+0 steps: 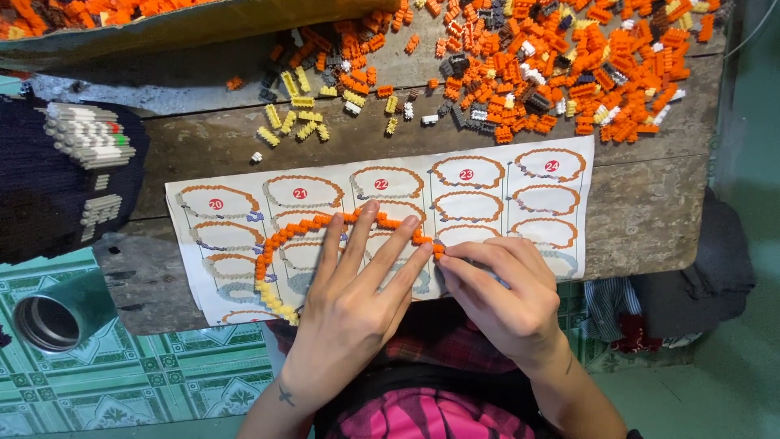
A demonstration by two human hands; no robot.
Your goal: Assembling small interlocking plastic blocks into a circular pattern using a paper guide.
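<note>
Brick arc: a curved chain of small orange bricks (325,221), ending in a yellow stretch (276,302), lies on the instruction sheet at centre frame. It bows toward the top of the frame; its long axis runs left to right, from the yellow end at lower left to the orange end at centre right.
Left hand: the left hand (345,305) lies flat on the arc, fingers (363,232) spread and pressing the bricks down, not closed around anything.
Right hand: the right hand (508,297) meets the arc's right end, thumb and forefinger tips pressed together in a pinching grip on the end bricks (439,249).
Sheet: white instruction sheet (487,191) with rows of arc diagrams, lying on the worktop (642,215), a rough wooden board.
Loose bricks: an orange heap (569,65) at upper right; a few yellow ones (296,118) at upper centre.
Upper left: a dark blue brick model (65,175).
</note>
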